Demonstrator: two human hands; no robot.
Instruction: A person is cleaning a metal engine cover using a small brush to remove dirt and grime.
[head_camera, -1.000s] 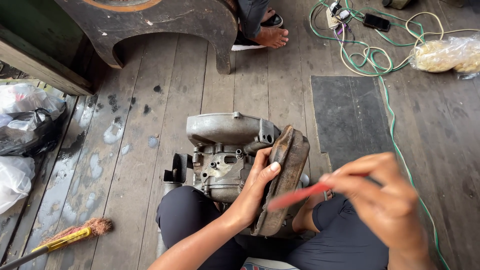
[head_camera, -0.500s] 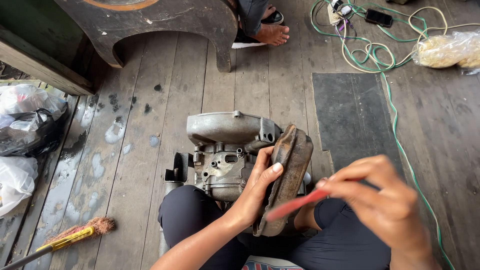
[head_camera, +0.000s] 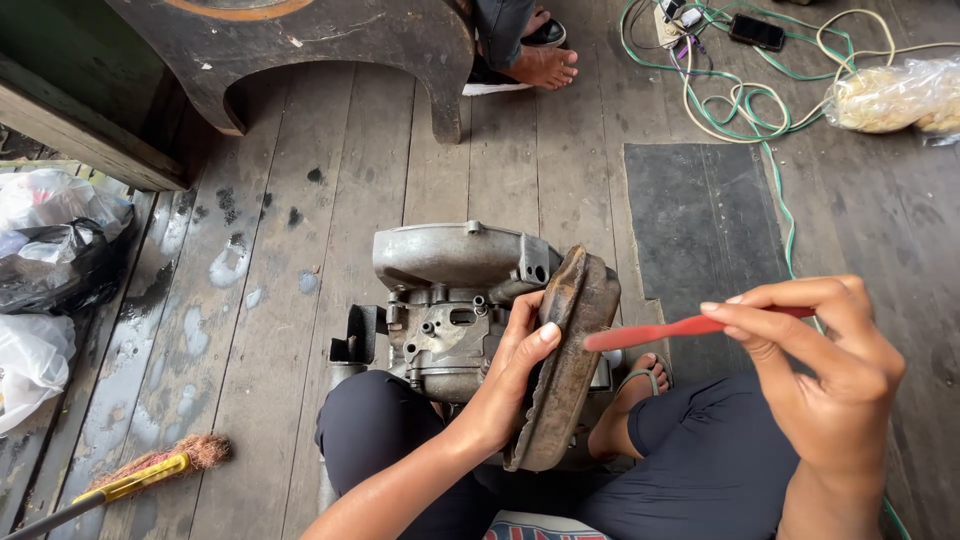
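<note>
Head view: our left hand (head_camera: 515, 365) is gripping the grimy engine cover (head_camera: 565, 360) at mid-frame, tilted on edge against the grey engine block (head_camera: 450, 300) between our knees. Our right hand (head_camera: 820, 360) pinches a red brush handle (head_camera: 690, 327), tip just touching the cover. Looks like cleaning's barely underway; there's still plenty of crud on it.

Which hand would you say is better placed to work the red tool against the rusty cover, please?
Probably the right hand: it grips the red tool, whose tip is at the rusty cover. The left hand is holding that cover.
</note>
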